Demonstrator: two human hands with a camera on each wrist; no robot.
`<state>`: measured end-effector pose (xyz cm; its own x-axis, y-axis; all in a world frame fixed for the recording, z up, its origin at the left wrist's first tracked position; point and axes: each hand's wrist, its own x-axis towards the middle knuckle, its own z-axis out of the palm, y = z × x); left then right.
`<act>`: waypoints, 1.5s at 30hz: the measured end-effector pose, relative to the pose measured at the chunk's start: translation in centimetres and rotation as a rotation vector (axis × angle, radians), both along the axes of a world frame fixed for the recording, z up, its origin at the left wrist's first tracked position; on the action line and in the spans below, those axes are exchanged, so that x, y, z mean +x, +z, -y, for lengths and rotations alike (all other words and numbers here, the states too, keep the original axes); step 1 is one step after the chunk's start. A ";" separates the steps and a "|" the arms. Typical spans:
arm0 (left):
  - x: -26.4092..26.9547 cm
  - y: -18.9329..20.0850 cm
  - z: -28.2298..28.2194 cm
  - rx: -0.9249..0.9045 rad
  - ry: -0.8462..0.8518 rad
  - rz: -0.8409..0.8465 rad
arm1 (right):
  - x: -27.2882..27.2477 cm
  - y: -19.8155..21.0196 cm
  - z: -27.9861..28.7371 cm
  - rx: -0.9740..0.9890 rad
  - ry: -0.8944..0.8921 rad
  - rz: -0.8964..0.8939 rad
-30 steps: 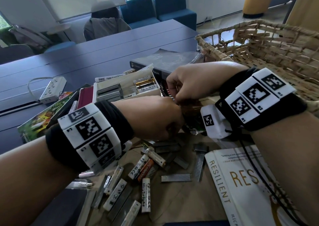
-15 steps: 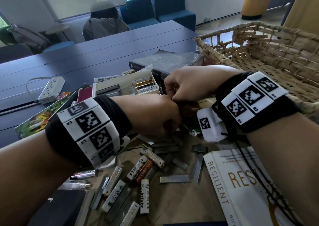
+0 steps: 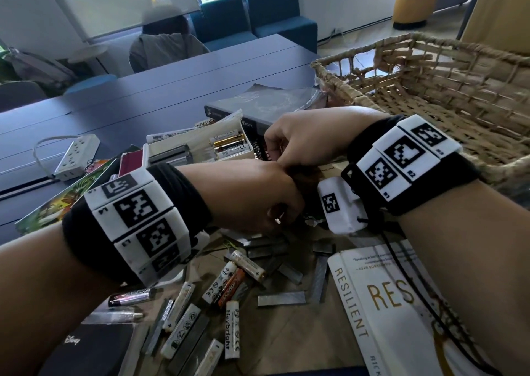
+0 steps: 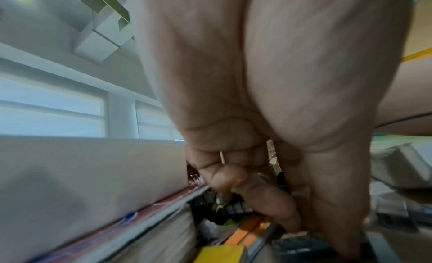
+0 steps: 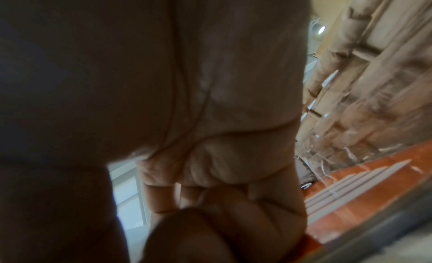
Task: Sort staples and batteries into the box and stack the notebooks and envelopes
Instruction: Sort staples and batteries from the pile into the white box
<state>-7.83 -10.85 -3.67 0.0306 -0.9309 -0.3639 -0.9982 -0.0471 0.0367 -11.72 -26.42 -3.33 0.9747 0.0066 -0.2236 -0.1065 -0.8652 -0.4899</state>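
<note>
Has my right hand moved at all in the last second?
No. The right hand keeps the same small gap to the right of the box, with its fingertips meeting the left hand as before.

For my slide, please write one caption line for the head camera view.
Both hands, left hand and right hand, meet above scattered white AA batteries and grey staple strips, near the white partitioned box.

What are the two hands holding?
Cannot be told. Left hand and right hand are curled together over the staples, hiding anything pinched.
</note>
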 end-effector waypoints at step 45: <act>3.8 0.0 -7.9 -1.010 0.624 -0.780 | -1.2 1.2 -5.0 -0.133 0.286 -0.103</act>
<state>-4.02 -2.99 -3.71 0.6304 -0.7052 0.3245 -0.5323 -0.0883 0.8419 -12.97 -21.45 -2.16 0.9098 0.2408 -0.3381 0.1069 -0.9230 -0.3697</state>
